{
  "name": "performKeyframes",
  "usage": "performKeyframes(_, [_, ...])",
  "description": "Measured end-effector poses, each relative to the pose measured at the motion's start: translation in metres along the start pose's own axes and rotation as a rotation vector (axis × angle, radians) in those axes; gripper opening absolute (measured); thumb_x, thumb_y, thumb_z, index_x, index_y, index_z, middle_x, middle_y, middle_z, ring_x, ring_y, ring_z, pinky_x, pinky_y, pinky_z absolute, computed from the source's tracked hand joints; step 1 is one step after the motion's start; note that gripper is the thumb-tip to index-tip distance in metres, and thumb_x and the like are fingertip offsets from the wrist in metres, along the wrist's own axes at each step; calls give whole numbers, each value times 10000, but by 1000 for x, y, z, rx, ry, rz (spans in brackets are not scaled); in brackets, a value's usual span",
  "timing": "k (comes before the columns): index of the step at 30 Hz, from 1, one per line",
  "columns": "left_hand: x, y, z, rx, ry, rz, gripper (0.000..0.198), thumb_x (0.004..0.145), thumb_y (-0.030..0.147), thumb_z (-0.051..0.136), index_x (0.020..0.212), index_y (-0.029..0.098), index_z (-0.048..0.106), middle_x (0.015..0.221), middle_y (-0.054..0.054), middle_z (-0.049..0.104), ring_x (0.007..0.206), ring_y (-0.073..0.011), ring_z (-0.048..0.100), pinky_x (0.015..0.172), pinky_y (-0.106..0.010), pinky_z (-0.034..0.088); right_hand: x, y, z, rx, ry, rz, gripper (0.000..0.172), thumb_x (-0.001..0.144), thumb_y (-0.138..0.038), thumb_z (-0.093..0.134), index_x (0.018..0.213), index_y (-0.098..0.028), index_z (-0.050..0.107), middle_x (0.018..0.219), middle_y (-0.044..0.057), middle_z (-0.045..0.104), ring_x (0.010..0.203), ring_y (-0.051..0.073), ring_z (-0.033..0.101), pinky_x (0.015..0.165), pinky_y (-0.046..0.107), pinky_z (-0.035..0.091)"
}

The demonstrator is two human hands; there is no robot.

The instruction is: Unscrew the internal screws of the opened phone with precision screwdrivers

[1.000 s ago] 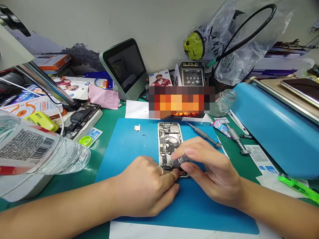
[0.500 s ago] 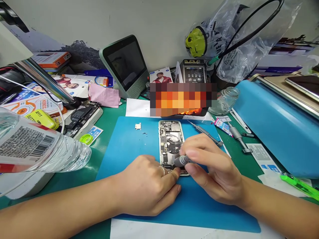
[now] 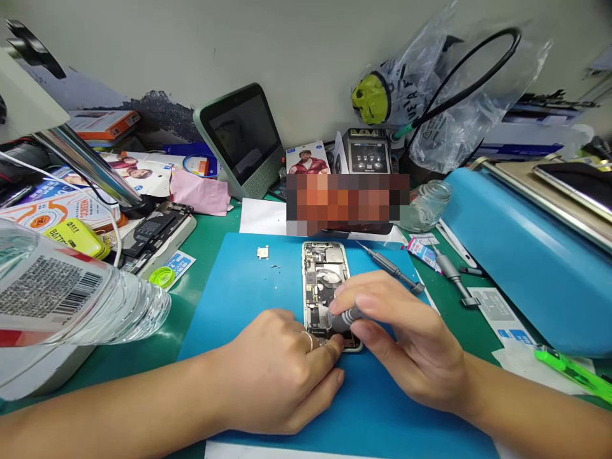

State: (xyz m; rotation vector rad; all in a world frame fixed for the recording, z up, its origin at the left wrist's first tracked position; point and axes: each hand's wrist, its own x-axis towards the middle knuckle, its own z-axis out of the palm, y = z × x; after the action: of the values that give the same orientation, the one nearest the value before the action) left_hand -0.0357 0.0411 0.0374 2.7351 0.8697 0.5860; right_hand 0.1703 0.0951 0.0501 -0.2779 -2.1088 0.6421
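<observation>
An opened phone (image 3: 321, 275) with its circuit boards bare lies on a blue mat (image 3: 248, 299). My right hand (image 3: 406, 338) is closed on a small grey screwdriver (image 3: 348, 315), whose tip points at the phone's lower half. Curled beside the phone's lower left edge, my left hand (image 3: 282, 370) has a ring on one finger, and its fingertips press against the phone's frame. A tiny part (image 3: 262, 252) and a few screws lie on the mat to the upper left.
A clear water bottle (image 3: 71, 299) lies at the left, near a green cap (image 3: 161, 276) and another opened phone (image 3: 153, 231). More screwdrivers (image 3: 394, 271) lie to the right, by a glass jar (image 3: 428, 203), a blue case (image 3: 521, 255) and a green tool (image 3: 571, 370). A small screen (image 3: 241, 137) stands behind.
The view has tipped down a little. Both hands stay at the phone's lower end; the screwdriver has shifted only slightly in my right fingers.
</observation>
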Motion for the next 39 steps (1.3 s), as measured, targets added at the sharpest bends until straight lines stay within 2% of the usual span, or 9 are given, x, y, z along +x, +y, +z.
performKeyframes(5, [2,0,0,5,-4,-6,247,1001,242,444,859,157,627,593,13,606,440,-172,541,462,-356,382,1,-2,-1,-18,-17,-14,529,920,5,528,1390,-233,474,1037,77,690,970,185,663,857,434,615])
performKeyframes(11, [4,-1,-1,15,10,-3,260,1004,237,436,826,163,611,582,18,588,432,-160,518,457,-354,353,1,-1,-1,-12,-6,-21,498,922,-2,524,1368,-221,491,1031,78,694,964,184,664,841,420,612])
performKeyframes(15, [4,-1,0,5,14,3,263,1002,231,429,828,159,613,594,17,590,440,-158,517,454,-361,358,1,-3,-2,-12,-6,-31,465,928,-29,513,1361,-196,496,1099,112,709,1036,209,677,898,456,602])
performKeyframes(18, [4,0,-1,-1,-3,0,247,997,231,433,841,161,611,609,14,601,450,-164,529,457,-363,367,0,-4,-2,-15,-27,-51,529,896,33,510,1380,-176,473,1140,123,716,1088,204,681,953,447,589])
performKeyframes(21, [4,0,-1,5,-12,-1,250,997,233,432,837,162,611,606,13,598,447,-166,531,456,-363,369,1,-4,-2,-16,-35,-41,576,887,51,520,1404,-194,453,1071,96,729,1014,188,683,915,430,608])
performKeyframes(26, [4,-1,-2,11,2,4,248,1009,233,419,884,152,617,599,11,608,438,-168,540,459,-352,364,2,-4,-2,-39,8,8,525,921,2,518,1389,-233,488,980,67,728,924,185,676,805,406,635])
performKeyframes(39, [4,-1,-1,7,-4,-3,239,1003,239,437,865,159,615,596,17,597,438,-167,525,465,-356,361,-1,-3,-1,-13,-9,-1,548,918,-9,526,1416,-228,454,994,74,701,938,193,661,820,406,625])
